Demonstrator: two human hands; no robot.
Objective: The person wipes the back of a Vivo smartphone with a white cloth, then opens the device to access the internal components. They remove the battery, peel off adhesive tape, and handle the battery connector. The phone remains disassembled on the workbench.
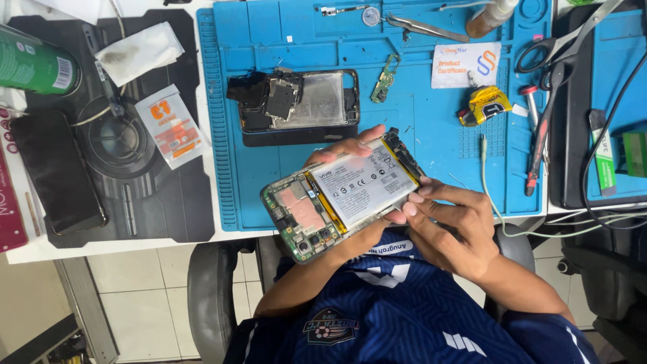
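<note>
L hand (350, 149) grips opened phone (340, 195) from under; R hand (448, 226) fingertips pinch battery (360, 189) edge, lower-right.

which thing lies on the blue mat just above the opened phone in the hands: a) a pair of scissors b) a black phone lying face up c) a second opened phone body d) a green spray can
c: a second opened phone body lies on the blue mat just above the opened phone, which the left hand and right hand hold.
</note>
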